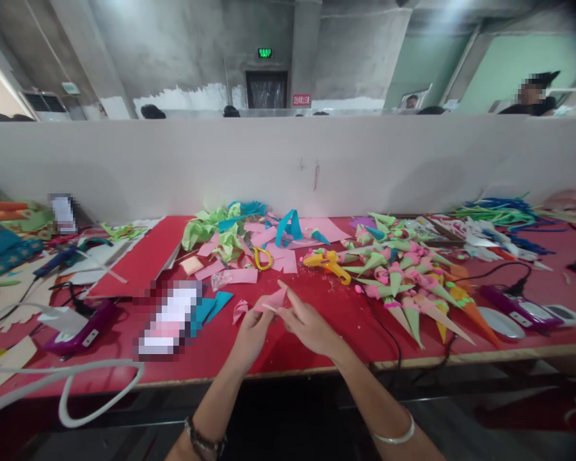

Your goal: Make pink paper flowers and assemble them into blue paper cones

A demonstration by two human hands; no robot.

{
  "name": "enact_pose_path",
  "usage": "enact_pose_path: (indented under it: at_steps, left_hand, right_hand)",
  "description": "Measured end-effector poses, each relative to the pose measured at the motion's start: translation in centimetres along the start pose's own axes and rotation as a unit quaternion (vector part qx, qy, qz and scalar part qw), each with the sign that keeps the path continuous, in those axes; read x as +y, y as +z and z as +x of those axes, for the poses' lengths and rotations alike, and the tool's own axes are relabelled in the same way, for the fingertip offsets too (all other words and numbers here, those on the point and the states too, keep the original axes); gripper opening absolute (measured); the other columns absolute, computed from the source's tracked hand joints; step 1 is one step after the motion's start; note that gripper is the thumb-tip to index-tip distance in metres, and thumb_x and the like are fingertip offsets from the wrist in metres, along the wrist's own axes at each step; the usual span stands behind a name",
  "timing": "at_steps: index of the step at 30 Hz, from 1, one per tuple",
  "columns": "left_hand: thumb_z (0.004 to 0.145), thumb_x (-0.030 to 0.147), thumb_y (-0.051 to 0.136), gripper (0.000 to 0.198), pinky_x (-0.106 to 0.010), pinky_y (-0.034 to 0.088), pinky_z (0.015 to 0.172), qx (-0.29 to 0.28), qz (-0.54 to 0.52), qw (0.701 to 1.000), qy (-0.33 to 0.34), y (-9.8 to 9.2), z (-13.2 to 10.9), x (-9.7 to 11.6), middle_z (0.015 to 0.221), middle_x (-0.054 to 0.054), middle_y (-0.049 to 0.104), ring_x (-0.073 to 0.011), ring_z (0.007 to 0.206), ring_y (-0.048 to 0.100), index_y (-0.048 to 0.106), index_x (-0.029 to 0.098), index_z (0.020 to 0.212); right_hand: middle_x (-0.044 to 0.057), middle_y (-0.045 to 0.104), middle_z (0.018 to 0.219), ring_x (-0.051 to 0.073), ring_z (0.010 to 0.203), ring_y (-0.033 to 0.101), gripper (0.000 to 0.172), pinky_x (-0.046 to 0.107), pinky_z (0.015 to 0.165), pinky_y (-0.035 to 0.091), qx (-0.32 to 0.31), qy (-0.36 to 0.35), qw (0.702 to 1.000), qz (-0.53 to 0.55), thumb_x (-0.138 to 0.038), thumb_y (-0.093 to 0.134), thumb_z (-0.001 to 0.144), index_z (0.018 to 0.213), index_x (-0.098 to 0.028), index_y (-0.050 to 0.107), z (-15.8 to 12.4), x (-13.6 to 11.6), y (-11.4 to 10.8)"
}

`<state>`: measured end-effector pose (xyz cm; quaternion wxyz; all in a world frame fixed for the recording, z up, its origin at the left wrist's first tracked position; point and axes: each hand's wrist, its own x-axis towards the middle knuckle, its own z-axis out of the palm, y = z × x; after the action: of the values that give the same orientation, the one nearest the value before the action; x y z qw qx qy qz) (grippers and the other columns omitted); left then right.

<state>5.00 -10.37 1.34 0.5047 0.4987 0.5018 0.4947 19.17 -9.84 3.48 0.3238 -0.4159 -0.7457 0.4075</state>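
My left hand [250, 333] pinches a small folded piece of pink paper [274, 299] just above the red table. Coming in from the other side, my right hand [312, 328] is closed on the paper's right edge with thumb and forefinger. A thin pale strip [270, 308], perhaps a stick, shows between the hands; its ends are partly hidden. Just left of the paper lies a curled pink paper piece [240, 311]. Beyond my fingers are yellow-handled scissors [263, 258] and a yellow glue gun [327, 261].
Paper cones with pink tops [397, 280] are heaped at the right. Green crumpled paper [204, 230] and pink offcuts lie at the back. A phone [170, 319], blue paper [216, 306], purple power strips [84, 330] and a white cable [100, 365] flank my hands. A white partition [221, 160] stands behind.
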Motion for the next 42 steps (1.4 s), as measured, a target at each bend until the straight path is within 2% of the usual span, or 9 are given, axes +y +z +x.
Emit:
enact_pose_path:
  at_steps: [5, 8, 10, 18, 22, 27, 32, 37, 42]
  left_hand:
    - [0.072, 0.030, 0.055, 0.023, -0.031, 0.043, 0.079, -0.097, -0.001, 0.992, 0.081, -0.1, -0.6, 0.9, 0.093, -0.007, 0.062, -0.0185, 0.087, 0.055, 0.060, 0.013, 0.086]
    - [0.069, 0.031, 0.059, 0.021, -0.031, 0.044, 0.079, -0.102, -0.017, 0.992, 0.077, -0.1, -1.0, 0.7, 0.090, -0.006, 0.064, -0.0188, 0.085, 0.057, 0.061, 0.013, 0.080]
    - [0.068, 0.034, 0.060, 0.022, -0.030, 0.045, 0.076, -0.088, -0.031, 0.994, 0.058, -0.1, -1.1, 0.6, 0.079, -0.005, 0.065, -0.0173, 0.077, 0.058, 0.060, 0.013, 0.073]
    - [0.079, 0.042, 0.041, 0.032, -0.025, 0.044, 0.057, -0.058, 0.068, 0.994, 0.067, -0.2, -1.3, 0.4, 0.062, -0.001, 0.056, -0.0124, 0.057, 0.054, 0.052, 0.014, 0.068]
    - [0.084, 0.039, 0.032, 0.037, -0.024, 0.040, 0.056, -0.055, 0.174, 0.977, 0.108, -0.5, -1.4, 0.4, 0.055, 0.000, 0.052, -0.0115, 0.053, 0.051, 0.048, 0.016, 0.060]
    - [0.085, 0.040, 0.029, 0.039, -0.022, 0.034, 0.048, -0.064, 0.148, 0.981, 0.104, -0.5, -1.3, 1.0, 0.047, 0.003, 0.043, -0.0085, 0.043, 0.042, 0.041, 0.017, 0.055]
    - [0.080, 0.048, 0.034, 0.042, -0.020, 0.025, 0.039, -0.055, 0.063, 0.994, 0.065, -0.7, -1.1, 1.5, 0.040, 0.007, 0.031, -0.0061, 0.037, 0.030, 0.029, 0.019, 0.050]
    - [0.078, 0.051, 0.035, 0.042, -0.020, 0.019, 0.036, -0.074, 0.027, 0.997, 0.014, -1.1, -1.0, 1.9, 0.038, 0.009, 0.027, -0.0051, 0.034, 0.025, 0.026, 0.019, 0.051]
    - [0.078, 0.049, 0.038, 0.041, -0.019, 0.022, 0.041, -0.075, 0.036, 0.994, 0.074, -1.5, -0.9, 2.6, 0.046, 0.007, 0.033, -0.0048, 0.041, 0.028, 0.034, 0.017, 0.052]
  right_hand:
    - [0.001, 0.060, 0.076, 0.012, 0.067, 0.054, 0.055, 0.025, 0.061, 0.043, 0.014, 0.011, 0.995, 0.101, -0.035, 0.045, 0.081, 0.131, -0.020, 0.026, 0.2, 0.8, 0.3]
    - [0.008, 0.056, 0.110, 0.017, 0.091, 0.055, 0.040, 0.028, 0.075, 0.045, 0.008, -0.010, 0.990, 0.141, -0.034, 0.051, 0.078, 0.115, -0.019, 0.050, 0.3, 0.9, 0.2]
    - [0.007, 0.054, 0.114, 0.018, 0.093, 0.055, 0.030, 0.028, 0.076, 0.045, -0.017, -0.028, 0.989, 0.145, -0.032, 0.050, 0.078, 0.104, -0.018, 0.058, 0.3, 0.6, -0.2]
    - [0.005, 0.061, 0.102, 0.017, 0.100, 0.052, 0.028, 0.030, 0.089, 0.038, -0.049, -0.100, 0.987, 0.118, -0.027, 0.045, 0.081, 0.104, -0.019, 0.060, 0.2, -0.6, -0.6]
    - [0.001, 0.062, 0.074, 0.011, 0.068, 0.054, 0.028, 0.022, 0.066, 0.043, -0.046, -0.081, 0.994, 0.053, -0.027, 0.041, 0.084, 0.103, -0.018, 0.060, -0.2, -1.0, -0.6]
    - [-0.004, 0.049, 0.052, 0.008, 0.047, 0.042, 0.029, 0.018, 0.047, 0.033, -0.040, -0.055, 0.998, -0.015, -0.031, 0.037, 0.085, 0.088, -0.014, 0.061, -0.3, -1.3, -0.6]
    - [0.003, 0.061, 0.069, 0.012, 0.060, 0.055, 0.031, 0.020, 0.055, 0.035, -0.041, -0.080, 0.985, -0.149, -0.031, 0.031, 0.088, 0.089, -0.016, 0.058, -0.4, -2.4, -0.2]
    - [0.008, 0.065, 0.074, 0.018, 0.067, 0.060, 0.030, 0.022, 0.056, 0.035, -0.035, -0.048, 0.936, -0.347, -0.030, 0.030, 0.088, 0.097, -0.016, 0.055, -0.3, -3.2, 0.3]
    - [0.006, 0.063, 0.068, 0.013, 0.060, 0.058, 0.037, 0.020, 0.053, 0.034, -0.007, -0.057, 0.961, -0.270, -0.032, 0.025, 0.090, 0.091, -0.015, 0.058, -0.5, -3.5, 0.5]
